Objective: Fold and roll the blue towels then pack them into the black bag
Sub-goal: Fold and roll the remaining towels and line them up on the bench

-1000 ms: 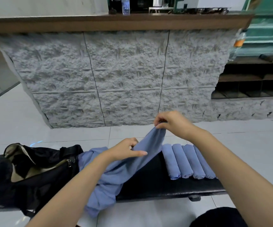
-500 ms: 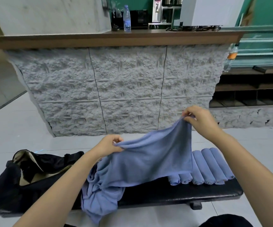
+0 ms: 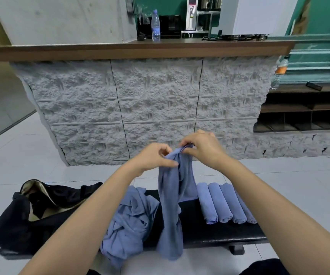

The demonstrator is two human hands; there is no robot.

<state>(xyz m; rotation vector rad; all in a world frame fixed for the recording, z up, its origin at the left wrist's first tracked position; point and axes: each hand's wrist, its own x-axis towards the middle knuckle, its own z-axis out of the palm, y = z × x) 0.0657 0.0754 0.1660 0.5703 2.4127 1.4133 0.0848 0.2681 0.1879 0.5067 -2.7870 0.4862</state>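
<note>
1. Hands. We find both hands raised above the bench (image 3: 219, 234), close together at the middle of the view. The left hand (image 3: 155, 156) has its fingers curled, with the thumb pressed against them, and pinches the top of one blue towel (image 3: 170, 207). The right hand (image 3: 201, 148) is also curled and pinches the same top edge just beside the left hand. We cannot tell whether the two hands touch.

2. Held towel. The blue towel hangs from both grips as one long, narrow drape with vertical folds. Its lower end passes in front of the bench's front edge and ends below it.

3. Loose towels. We note a crumpled heap of loose towels (image 3: 126, 225) on the bench, between the black bag (image 3: 19, 223) and the hanging towel. Part of the heap spills over the front edge.

4. Rolled towels. Four rolled towels (image 3: 224, 203) lie side by side on the right part of the bench, each touching the next. The right forearm covers part of the outermost roll.

5. Bag. The black bag sits at the left end of the bench. Its mouth is open and a tan lining shows inside.

6. Surroundings. Behind the bench stands a counter (image 3: 140, 49) with a rough grey front and a wooden top. A water bottle (image 3: 155, 25) stands upright on it. The floor (image 3: 279, 175) is pale tile.
</note>
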